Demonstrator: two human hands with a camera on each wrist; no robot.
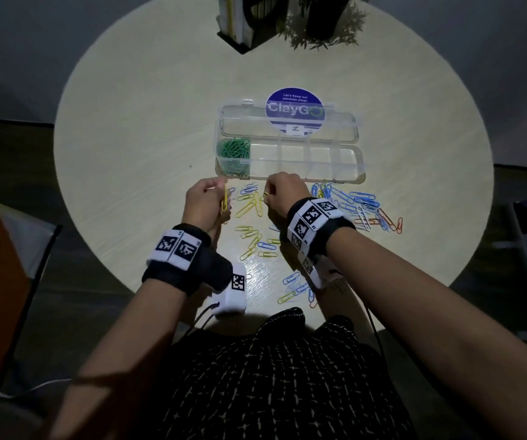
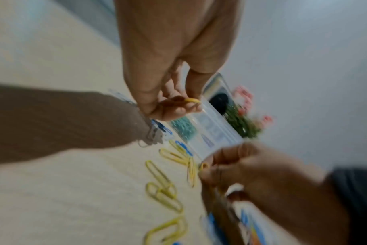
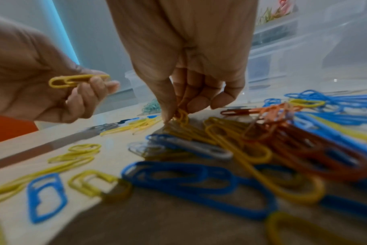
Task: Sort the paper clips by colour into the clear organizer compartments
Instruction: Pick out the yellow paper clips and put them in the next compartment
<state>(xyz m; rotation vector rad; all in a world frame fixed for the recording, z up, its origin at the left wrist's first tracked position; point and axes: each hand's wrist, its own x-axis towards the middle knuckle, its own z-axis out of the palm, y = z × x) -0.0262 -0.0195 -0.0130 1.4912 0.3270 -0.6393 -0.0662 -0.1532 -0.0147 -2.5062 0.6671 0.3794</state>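
A clear plastic organizer (image 1: 290, 160) with its lid folded back sits mid-table on a round pale wooden table (image 1: 128, 154), bare wood around it. One end compartment holds green paper clips (image 1: 233, 149); the others look empty. Loose yellow, blue, orange and white clips (image 1: 344, 204), too many to count, spread just in front. The left hand (image 1: 206, 201) pinches a yellow paper clip (image 1: 224, 200); the right hand (image 1: 284, 190), knuckles up, pinches yellow clips (image 3: 181, 116) above the pile.
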